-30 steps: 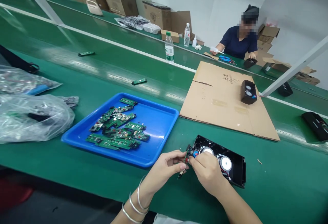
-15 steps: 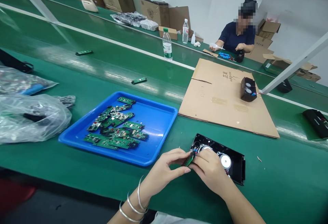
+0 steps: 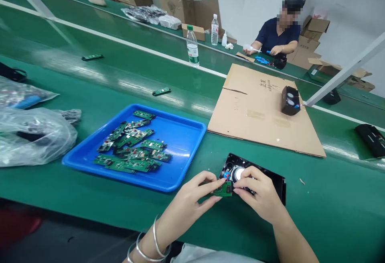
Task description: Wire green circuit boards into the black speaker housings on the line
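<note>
A small green circuit board (image 3: pixel 223 189) is pinched between the thumb and fingers of my left hand (image 3: pixel 197 192). My right hand (image 3: pixel 261 190) has its thumb and fingertips closed at the board's right end, over a black speaker housing (image 3: pixel 275 178). A round silver-white speaker (image 3: pixel 237 173) shows inside the housing, just left of my right fingers; the right part of the housing lies partly behind that hand. Blue and red wiring (image 3: pixel 227 175) sits by my left fingertips. To the left, a blue tray (image 3: pixel 180 150) holds several green boards (image 3: pixel 135 162).
A cardboard sheet (image 3: pixel 240 122) lies ahead, bearing another speaker housing (image 3: pixel 290 100). A bottle (image 3: pixel 192 50) stands near the white rail. Plastic bags (image 3: pixel 39 138) are at the left. Across the line, a person (image 3: pixel 278 38) handles parts. One more black housing (image 3: pixel 371 140) is at the far right.
The board has turned from steeply tilted to nearly level, its green face showing. My right fingers have shifted right, uncovering the blue wiring. The whole view has shifted slightly.
</note>
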Tool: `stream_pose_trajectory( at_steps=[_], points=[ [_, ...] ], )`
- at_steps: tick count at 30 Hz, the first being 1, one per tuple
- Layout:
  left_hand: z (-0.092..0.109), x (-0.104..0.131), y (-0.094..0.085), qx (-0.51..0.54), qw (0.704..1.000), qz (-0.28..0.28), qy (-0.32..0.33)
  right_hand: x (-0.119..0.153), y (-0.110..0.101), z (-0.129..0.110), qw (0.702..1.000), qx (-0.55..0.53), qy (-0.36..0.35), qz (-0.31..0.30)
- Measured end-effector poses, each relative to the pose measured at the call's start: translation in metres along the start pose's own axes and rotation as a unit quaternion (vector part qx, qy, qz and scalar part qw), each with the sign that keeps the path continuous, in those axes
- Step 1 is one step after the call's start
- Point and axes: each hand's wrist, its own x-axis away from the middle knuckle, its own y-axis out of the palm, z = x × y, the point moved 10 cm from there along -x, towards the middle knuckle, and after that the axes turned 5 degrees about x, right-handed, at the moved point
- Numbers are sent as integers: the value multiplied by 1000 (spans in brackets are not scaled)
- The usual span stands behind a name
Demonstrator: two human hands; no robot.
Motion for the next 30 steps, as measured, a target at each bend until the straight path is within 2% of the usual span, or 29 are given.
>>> stream_pose_trajectory(
  at_steps=[5, 10, 19, 24, 30],
  points=[
    [3, 2, 2, -36, 999, 3, 35, -5, 2, -8, 998, 43, -38, -35],
    [2, 2, 9, -60, 997, -39, 27, -9, 10, -12, 987, 104, -76, -100],
    [-2, -1, 17, -84, 992, -92, 37, -13, 21, -20, 962, 169, -153, -151],
    [-9, -4, 21, -37, 987, -155, 22, -10, 27, -27, 944, 197, -207, -168],
    [-11, -6, 23, 51, 981, -189, 1, -6, 25, -33, 938, 200, -232, -161]
  ],
)
